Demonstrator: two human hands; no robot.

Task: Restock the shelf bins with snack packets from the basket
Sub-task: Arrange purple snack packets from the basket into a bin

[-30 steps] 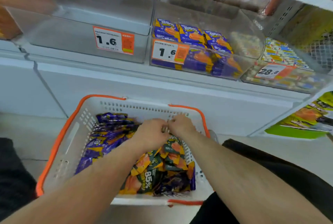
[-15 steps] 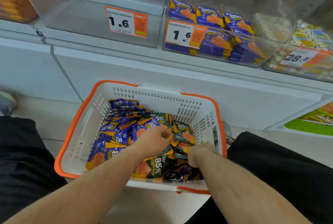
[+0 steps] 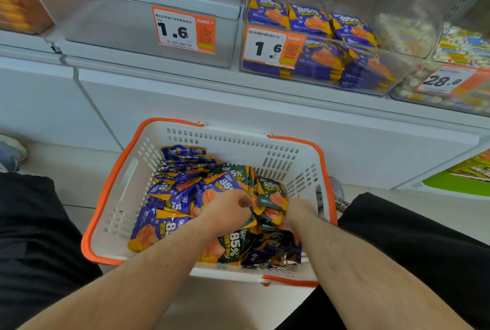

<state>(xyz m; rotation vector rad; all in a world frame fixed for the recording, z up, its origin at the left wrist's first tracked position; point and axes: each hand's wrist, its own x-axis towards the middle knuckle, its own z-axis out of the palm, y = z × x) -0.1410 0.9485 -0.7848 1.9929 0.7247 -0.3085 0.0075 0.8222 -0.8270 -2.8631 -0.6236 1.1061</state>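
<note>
Packets [image 3: 212, 197] lie heaped in the white basket [image 3: 127, 186] on the floor below the shelf: purple ones to the left, dark green ones to the right. I see my left hand [image 3: 228, 213] clenched round a few green packets near the middle of the heap. My right hand [image 3: 299, 213] is pushed down among the green ones by the basket's right wall; its fingers are buried, so I cannot tell what it grips. I judge this the gathering step. To do it well I should stack one colour flat before lifting, since the purple bin [image 3: 397, 72] is part full and the left bin [image 3: 119, 32] looks empty.
</note>
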